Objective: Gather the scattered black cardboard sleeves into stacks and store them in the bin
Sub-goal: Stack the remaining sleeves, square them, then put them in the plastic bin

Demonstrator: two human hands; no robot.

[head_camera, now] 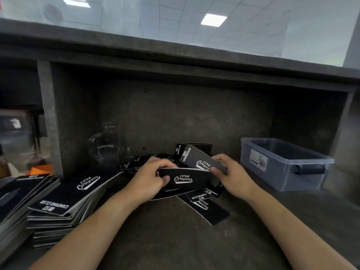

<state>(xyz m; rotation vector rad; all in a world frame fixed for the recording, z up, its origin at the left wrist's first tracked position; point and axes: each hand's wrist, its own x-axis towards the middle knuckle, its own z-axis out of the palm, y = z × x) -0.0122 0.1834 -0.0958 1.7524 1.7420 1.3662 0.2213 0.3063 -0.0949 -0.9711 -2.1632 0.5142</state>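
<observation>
Black cardboard sleeves printed "Camping Club" lie scattered on the dark counter. My left hand [151, 176] grips a small bundle of sleeves [185, 180] held flat at centre. My right hand [231, 173] pinches another sleeve [200, 159], tilted and blurred, just above that bundle. Loose sleeves [206, 208] lie under and in front of my hands, and more [136, 162] lie behind my left hand. A tall stack of sleeves [64, 199] stands at the left. The translucent blue-grey bin [282, 165] sits at the right, with nothing visible inside.
A glass jug [105, 145] stands in the back-left of the alcove. A concrete shelf overhangs the counter, with side walls left and right. Further sleeve stacks [17, 193] lie at the far left edge, with an orange object [41, 169] behind them.
</observation>
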